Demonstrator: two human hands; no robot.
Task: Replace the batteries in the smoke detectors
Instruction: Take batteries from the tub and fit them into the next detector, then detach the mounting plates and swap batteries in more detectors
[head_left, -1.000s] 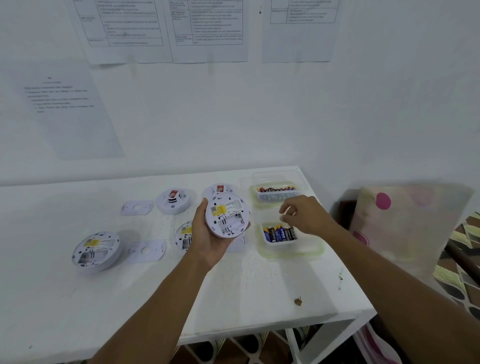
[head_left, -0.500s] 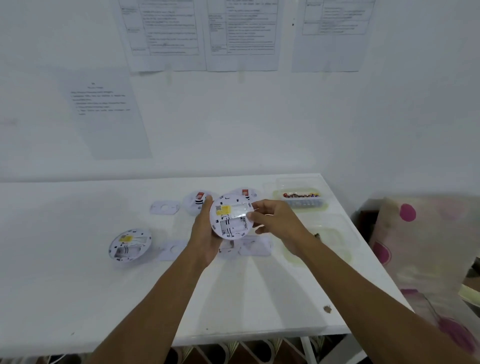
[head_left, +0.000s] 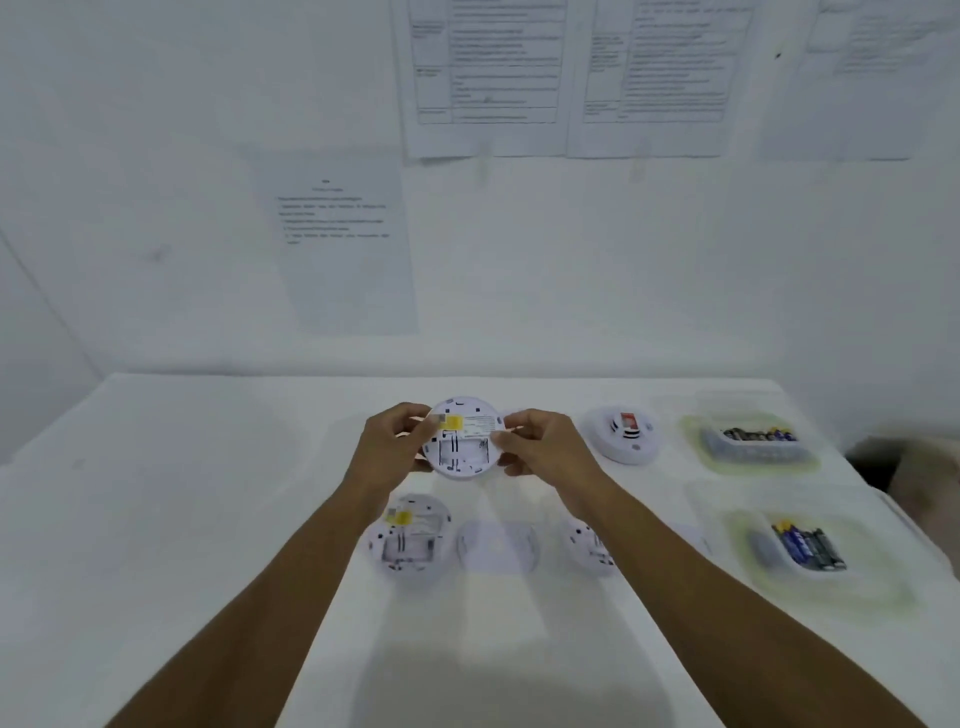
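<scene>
Above the middle of the white surface (head_left: 156, 519), both hands grasp the held detector (head_left: 462, 441). The left hand (head_left: 392, 441) curls round its left edge. The right hand (head_left: 543, 444) pinches its right edge. The back of the unit faces the camera: a yellow label at upper left, a white label beside it, and an open compartment below. Whether the compartment contains cells cannot be told.

On the surface, nearer the person, lies a second detector (head_left: 408, 538), back up, with a yellow label. A round white plate (head_left: 496, 545) lies just right of it. A third detector (head_left: 587, 543) is partly hidden behind the right forearm. A fourth detector (head_left: 623, 434), with a red part on top, lies near the right hand, on its right.

Along the right edge stand a far tray (head_left: 753, 465) and a near tray (head_left: 872, 582), apart, each holding batteries (head_left: 808, 545). Printed sheets (head_left: 488, 78) hang on the wall.
</scene>
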